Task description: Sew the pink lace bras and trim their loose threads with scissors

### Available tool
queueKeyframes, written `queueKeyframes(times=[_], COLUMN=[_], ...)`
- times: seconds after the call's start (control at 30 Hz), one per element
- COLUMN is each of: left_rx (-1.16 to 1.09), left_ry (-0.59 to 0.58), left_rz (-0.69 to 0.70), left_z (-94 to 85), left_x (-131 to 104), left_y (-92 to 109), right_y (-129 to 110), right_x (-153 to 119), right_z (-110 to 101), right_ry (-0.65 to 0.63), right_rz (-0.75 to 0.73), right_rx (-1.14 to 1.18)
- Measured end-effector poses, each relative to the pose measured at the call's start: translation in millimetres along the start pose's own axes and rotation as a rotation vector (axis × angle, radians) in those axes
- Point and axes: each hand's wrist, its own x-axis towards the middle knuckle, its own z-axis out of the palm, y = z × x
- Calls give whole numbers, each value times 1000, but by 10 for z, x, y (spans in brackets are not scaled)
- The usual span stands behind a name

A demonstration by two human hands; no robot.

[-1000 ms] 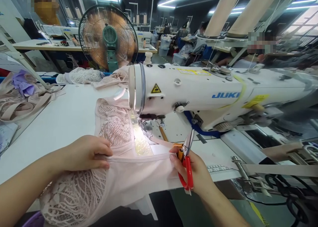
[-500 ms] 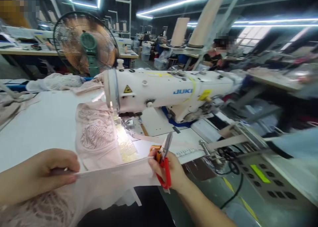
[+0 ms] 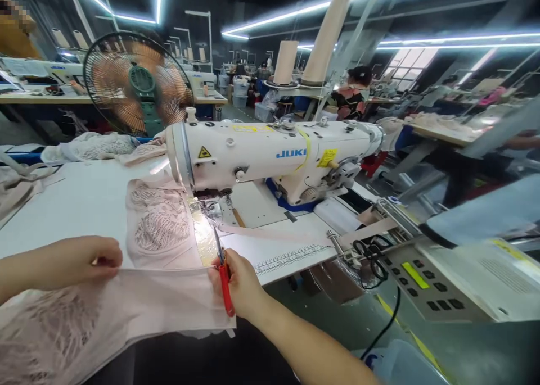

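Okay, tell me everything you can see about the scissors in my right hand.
The scissors have a glossy red handle, apparently plastic, and slim silvery blades that look like metal. They're seen nearly edge-on, so I can't tell whether they're open. Your right hand grips them, hiding part of the handle. The blades point away from you, towards the sewing machine; the handle's end lies over the pale pink fabric.

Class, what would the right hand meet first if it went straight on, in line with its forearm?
Past the cloth it grips, the right hand would probably meet the gold strip first, though the height between them is unclear.
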Motion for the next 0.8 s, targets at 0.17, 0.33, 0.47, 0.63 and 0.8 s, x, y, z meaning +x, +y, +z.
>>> queueKeyframes(times=[0.17,0.33,0.47,0.63,0.8], left_rx=[195,-94,-286,-635,-640], left_ry=[-18,-90,-85,-152,-109], left_rz=[101,206,128,-47,-39], left_z=[4,348,439,409,412], left_x=[186,154,133,84,9], left_y=[588,1223,1254,1117,1118], right_y=[19,-40,-92,-143,-206], right_x=[33,-50,-96,-107,-123], right_z=[51,-26,-47,-4,68], right_ry=[-21,-51,-61,-16,-32], right_rz=[-38,-63,-63,-24,-17], right_rx=[-9,-48,-35,104,139])
